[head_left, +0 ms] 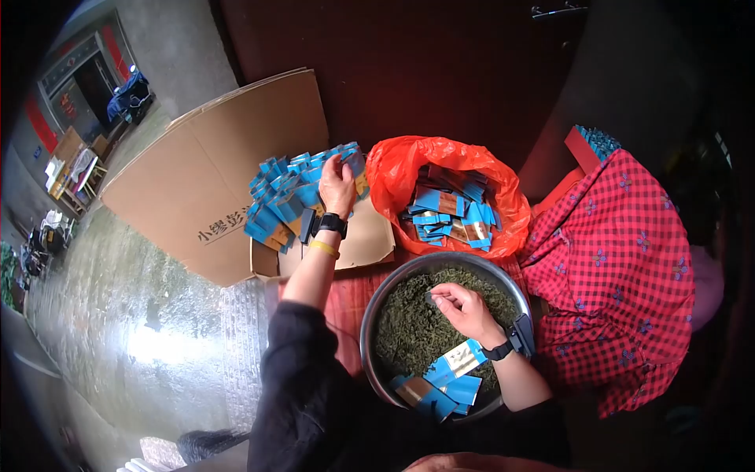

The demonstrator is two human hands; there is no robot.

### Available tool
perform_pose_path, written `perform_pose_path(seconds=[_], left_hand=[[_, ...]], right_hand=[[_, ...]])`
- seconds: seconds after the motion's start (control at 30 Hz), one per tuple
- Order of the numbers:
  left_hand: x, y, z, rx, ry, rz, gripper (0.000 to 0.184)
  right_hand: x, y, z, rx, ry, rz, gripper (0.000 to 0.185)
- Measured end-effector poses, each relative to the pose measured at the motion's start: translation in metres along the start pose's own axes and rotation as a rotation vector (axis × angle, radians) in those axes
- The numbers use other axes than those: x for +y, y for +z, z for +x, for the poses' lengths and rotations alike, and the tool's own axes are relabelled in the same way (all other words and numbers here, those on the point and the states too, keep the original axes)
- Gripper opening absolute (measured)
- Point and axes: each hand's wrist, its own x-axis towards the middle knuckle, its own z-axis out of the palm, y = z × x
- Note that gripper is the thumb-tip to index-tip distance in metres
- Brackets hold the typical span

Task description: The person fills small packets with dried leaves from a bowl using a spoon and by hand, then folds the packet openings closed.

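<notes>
My left hand is at the rows of blue packets standing in an open cardboard box. Its fingers are curled closed, and what they grip, if anything, is hidden. Above a metal basin of dark green dried leaves, my right hand is closed in a pinch. Something small and dark shows at its fingertips, too small to name. Several blue and gold packets lie on the leaves at the basin's near side, below my right hand.
Behind the basin, a red plastic bag holds many loose blue packets. A red checked cloth drapes at the right, near a red box with blue contents. The carton's tall flap leans left over wet ground.
</notes>
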Motion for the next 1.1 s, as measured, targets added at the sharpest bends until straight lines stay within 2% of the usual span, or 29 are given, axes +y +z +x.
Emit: perform_pose_path(seconds=[0.07,0.1,0.17,0.23,0.27,0.3,0.33,0.37,0.4,0.6,0.8,0.93,1.1], left_hand=[[0.031,-0.031,0.000,-0.328,-0.388,-0.283,0.019],[0.042,-0.042,-0.004,-0.330,-0.391,-0.277,0.019],[0.062,-0.060,-0.013,-0.606,-0.565,-0.567,0.017],[0.091,-0.075,-0.028,-0.858,-0.377,-0.645,0.018],[0.135,-0.101,-0.035,-1.039,-0.300,-0.815,0.020],[0.133,-0.091,-0.049,-1.073,-0.024,-0.591,0.022],[0.220,-0.152,-0.041,-1.178,0.294,-0.229,0.022],[0.238,-0.145,-0.068,-1.300,0.352,-0.679,0.028],[0.294,-0.190,-0.063,-1.402,0.497,-0.586,0.033],[0.245,-0.273,-0.050,-1.183,0.324,-0.395,0.031],[0.238,-0.266,-0.075,-1.207,0.336,-0.449,0.029],[0.233,-0.277,-0.085,-1.176,0.307,-0.455,0.028],[0.238,-0.275,-0.095,-1.178,0.306,-0.481,0.026]], right_hand=[[-0.003,0.004,-0.002,-0.055,0.021,0.029,0.019],[-0.002,0.006,-0.003,-0.101,0.018,0.054,0.019],[0.004,0.011,-0.003,-0.199,0.010,0.100,0.019],[0.009,0.015,-0.005,-0.256,-0.018,0.079,0.018],[0.012,0.018,-0.005,-0.269,0.032,0.060,0.018],[0.013,0.021,-0.004,-0.293,0.076,0.037,0.017],[0.014,0.025,-0.006,-0.263,0.043,0.026,0.014],[0.027,0.030,-0.006,-0.246,-0.018,-0.033,0.016],[0.020,0.034,-0.011,-0.222,0.079,0.188,0.020],[0.026,0.026,-0.019,-0.475,0.076,0.152,0.019],[0.041,0.024,0.000,-0.365,0.251,0.073,0.017],[0.051,0.029,0.006,-0.367,0.273,0.148,0.016],[0.036,0.025,0.004,-0.368,0.318,0.091,0.016]])
